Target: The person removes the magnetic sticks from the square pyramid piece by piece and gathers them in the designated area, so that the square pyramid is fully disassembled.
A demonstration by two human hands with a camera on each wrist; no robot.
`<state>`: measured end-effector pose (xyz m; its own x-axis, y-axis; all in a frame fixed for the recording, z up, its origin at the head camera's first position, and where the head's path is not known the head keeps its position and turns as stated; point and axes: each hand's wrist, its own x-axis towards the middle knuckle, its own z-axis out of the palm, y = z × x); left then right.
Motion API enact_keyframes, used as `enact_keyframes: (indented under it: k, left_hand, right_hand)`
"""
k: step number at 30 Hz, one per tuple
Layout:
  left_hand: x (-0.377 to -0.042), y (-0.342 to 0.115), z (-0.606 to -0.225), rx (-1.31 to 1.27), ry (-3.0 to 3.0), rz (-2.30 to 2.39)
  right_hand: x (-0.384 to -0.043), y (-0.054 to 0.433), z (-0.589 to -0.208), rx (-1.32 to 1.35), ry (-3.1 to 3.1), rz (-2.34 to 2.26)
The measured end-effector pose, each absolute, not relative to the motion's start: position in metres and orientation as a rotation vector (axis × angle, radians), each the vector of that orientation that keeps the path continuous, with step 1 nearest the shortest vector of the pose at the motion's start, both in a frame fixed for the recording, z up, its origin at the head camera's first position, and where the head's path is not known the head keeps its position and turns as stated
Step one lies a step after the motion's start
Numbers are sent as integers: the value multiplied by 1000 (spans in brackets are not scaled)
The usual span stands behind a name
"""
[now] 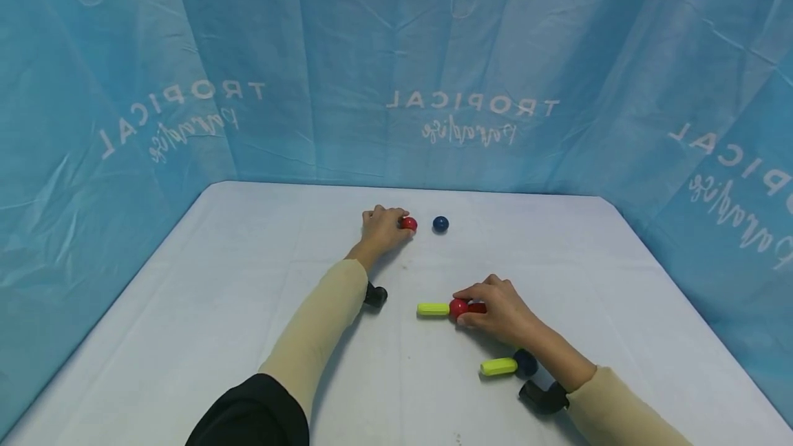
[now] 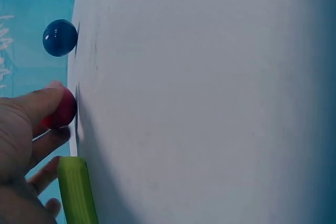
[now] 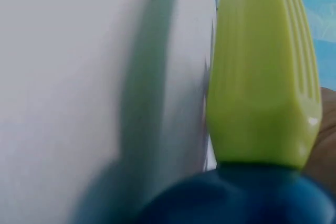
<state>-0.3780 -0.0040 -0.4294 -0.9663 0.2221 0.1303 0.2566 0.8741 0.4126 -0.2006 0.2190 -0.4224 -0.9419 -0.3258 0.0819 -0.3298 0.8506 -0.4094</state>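
At the back of the table my left hand (image 1: 382, 231) pinches a red ball (image 1: 409, 224) between thumb and fingers. Below that ball in the left wrist view, a ridged yellow-green stick (image 2: 77, 192) lies by the other fingers; the hand hides it from the head view. Just right of the red ball sits a dark blue ball (image 1: 440, 224). Nearer the front, my right hand (image 1: 500, 310) grips a second red ball (image 1: 458, 308). A yellow-green stick (image 1: 433, 310) lies against that ball's left side, and a red piece (image 1: 477, 308) shows between the fingers.
Under my right wrist lies another yellow-green stick (image 1: 498, 367) with a dark blue ball (image 1: 525, 363) at its end; both loom close in the right wrist view. Black wrist cameras (image 1: 375, 296) hang from both wrists. A blue printed curtain (image 1: 347, 74) surrounds the white table (image 1: 279, 226).
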Motion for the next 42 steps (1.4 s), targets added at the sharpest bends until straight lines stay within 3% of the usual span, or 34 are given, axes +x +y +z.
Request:
enact_keyframes:
  k: [7, 22, 42]
  left_hand:
    - [-350, -14, -419, -404, -2754, -900]
    - [-231, -27, -433, -832, -2874, -1268]
    - [-217, -5, -448, -718, -2793, -1230]
  right_hand:
    - [-199, 218, -425, 547, -2994, 639]
    - [-200, 222, -427, 574, -2925, 597]
    - [-198, 221, -431, 613, -2851, 595]
